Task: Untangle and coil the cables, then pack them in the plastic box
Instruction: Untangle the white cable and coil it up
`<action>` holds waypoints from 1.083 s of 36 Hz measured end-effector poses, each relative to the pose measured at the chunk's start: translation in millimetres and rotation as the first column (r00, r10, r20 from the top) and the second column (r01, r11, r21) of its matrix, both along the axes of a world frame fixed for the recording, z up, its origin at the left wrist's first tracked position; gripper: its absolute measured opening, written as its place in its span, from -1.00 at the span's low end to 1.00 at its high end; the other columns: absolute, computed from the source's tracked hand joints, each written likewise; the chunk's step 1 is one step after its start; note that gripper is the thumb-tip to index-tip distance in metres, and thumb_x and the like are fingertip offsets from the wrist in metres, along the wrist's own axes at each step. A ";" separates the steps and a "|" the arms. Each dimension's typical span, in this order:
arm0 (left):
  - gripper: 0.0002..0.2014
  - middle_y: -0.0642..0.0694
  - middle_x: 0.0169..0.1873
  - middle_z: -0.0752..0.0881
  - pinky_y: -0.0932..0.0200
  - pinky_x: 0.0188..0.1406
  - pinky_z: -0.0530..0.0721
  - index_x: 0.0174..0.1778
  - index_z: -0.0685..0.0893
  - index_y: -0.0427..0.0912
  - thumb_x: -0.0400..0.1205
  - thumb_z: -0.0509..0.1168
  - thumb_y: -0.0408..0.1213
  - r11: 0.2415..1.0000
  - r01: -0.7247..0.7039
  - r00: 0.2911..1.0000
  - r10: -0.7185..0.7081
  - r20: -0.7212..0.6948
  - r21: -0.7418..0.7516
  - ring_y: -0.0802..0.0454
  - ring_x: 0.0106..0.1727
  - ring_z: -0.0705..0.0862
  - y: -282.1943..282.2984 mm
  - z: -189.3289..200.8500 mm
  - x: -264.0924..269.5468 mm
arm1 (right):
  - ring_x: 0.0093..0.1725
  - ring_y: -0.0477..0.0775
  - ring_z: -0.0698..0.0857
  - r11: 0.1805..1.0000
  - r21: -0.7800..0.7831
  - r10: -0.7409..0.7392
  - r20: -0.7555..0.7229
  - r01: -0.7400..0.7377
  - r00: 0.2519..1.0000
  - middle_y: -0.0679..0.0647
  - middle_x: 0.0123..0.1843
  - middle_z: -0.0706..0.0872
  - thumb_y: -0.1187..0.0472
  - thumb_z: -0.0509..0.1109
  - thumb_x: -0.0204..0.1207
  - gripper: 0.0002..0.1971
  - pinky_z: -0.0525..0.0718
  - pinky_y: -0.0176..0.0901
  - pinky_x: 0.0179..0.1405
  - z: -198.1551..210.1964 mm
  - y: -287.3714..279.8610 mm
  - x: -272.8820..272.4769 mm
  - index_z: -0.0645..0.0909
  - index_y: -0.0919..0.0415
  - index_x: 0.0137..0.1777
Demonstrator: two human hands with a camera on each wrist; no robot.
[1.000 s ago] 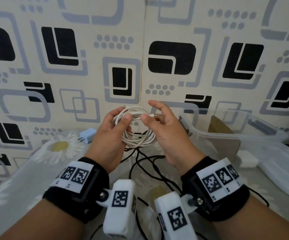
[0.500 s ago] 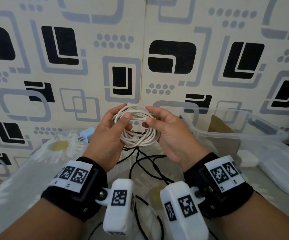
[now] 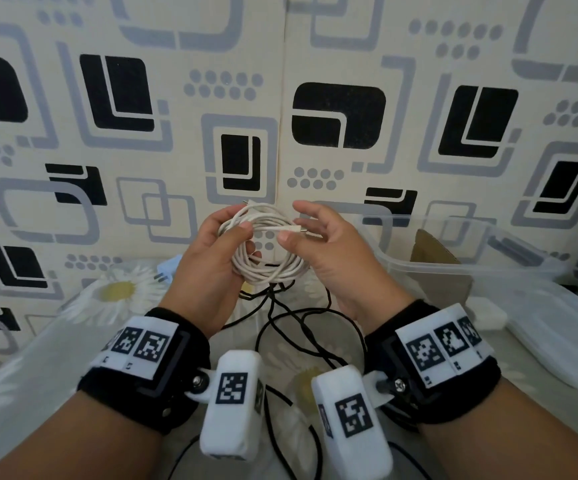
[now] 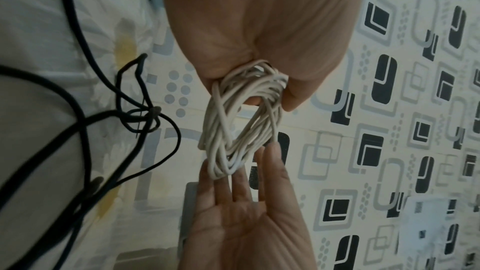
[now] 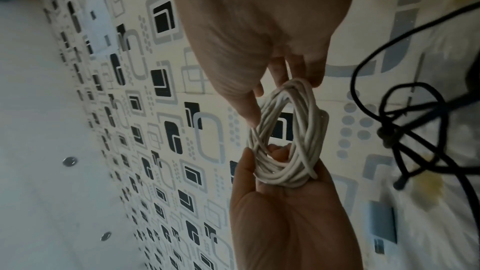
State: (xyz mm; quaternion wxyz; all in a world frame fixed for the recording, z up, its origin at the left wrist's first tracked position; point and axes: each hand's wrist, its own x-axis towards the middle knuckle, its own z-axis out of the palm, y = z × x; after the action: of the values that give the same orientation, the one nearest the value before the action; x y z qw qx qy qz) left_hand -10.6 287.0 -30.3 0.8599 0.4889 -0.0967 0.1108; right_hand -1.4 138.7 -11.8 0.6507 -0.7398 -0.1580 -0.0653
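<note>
A white cable (image 3: 270, 268) wound into a coil is held up in front of the wall. My left hand (image 3: 242, 239) grips the coil's left side, thumb in front and fingers through the loop; the same grip shows in the left wrist view (image 4: 249, 89). My right hand (image 3: 301, 230) is at the coil's right side with straight, spread fingers touching it (image 5: 275, 98). The cable's plug end (image 3: 296, 231) lies across the coil by the right thumb. A tangle of black cables (image 3: 298, 327) lies on the table below. The clear plastic box (image 3: 471, 270) stands to the right.
A piece of cardboard (image 3: 432, 251) stands inside the box. The box's lid (image 3: 557, 334) lies at the right and a white adapter (image 3: 488, 317) beside it. A blue charger (image 3: 169, 271) sits behind my left hand. The patterned wall is close behind.
My right hand, which pinched the plug end a second ago, brought it onto the coil and has now spread its fingers. My left hand keeps its grip on the coil.
</note>
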 end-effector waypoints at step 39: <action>-0.81 -0.15 -0.24 0.59 0.03 -0.20 0.54 0.11 0.52 -0.12 0.64 0.33 -0.40 0.930 0.121 0.991 -0.135 0.019 0.346 0.01 -0.32 0.55 -89.2 137.1 -28.3 | -0.07 0.00 0.69 0.515 -0.839 0.012 0.211 0.175 0.977 -0.03 -0.10 0.75 0.10 0.64 0.35 -0.63 0.65 -0.03 0.07 190.1 -101.3 -47.1 0.71 0.13 0.15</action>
State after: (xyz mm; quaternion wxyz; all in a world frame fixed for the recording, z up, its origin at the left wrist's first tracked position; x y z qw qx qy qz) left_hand -38.9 197.8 106.8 0.7643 0.6219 -0.1642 0.0462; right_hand -48.5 37.4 178.3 0.1825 -0.9602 -0.1959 -0.0800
